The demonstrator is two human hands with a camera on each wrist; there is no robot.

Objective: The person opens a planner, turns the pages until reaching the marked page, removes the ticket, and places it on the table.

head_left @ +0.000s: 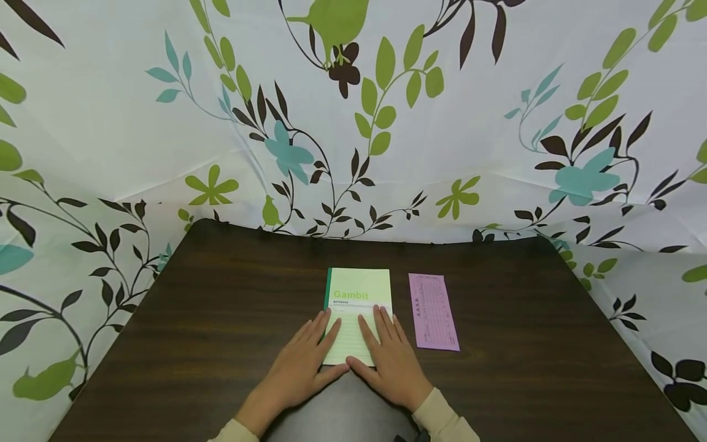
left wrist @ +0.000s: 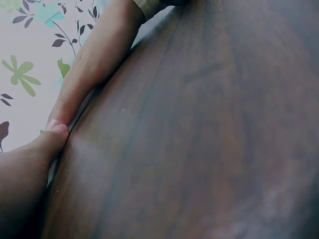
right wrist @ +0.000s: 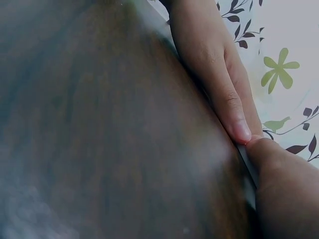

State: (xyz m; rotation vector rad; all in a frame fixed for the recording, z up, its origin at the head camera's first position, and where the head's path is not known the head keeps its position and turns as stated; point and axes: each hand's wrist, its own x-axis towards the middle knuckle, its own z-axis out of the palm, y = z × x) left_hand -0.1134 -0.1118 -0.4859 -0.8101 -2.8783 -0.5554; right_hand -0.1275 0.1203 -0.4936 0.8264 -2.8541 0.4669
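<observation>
A pale green notebook (head_left: 359,283) with a darker green spine and the word Gambit on its cover lies closed on the dark wooden table. Flat across its lower left side rests my left hand (head_left: 301,362), fingers straight and pointing away from me. My right hand (head_left: 394,362) lies likewise over the lower right side. The two thumb tips meet just below the notebook's near edge; both wrist views show them touching, with the left hand (left wrist: 25,169) and right hand (right wrist: 289,184) close over the tabletop. Neither hand grips anything.
Right of the notebook lies a pink printed slip (head_left: 434,312), slightly turned. The dark wooden table (head_left: 221,294) ends at a far edge in front of a white cloth (head_left: 442,135) with green, blue and brown leaf patterns, which also hangs at both sides.
</observation>
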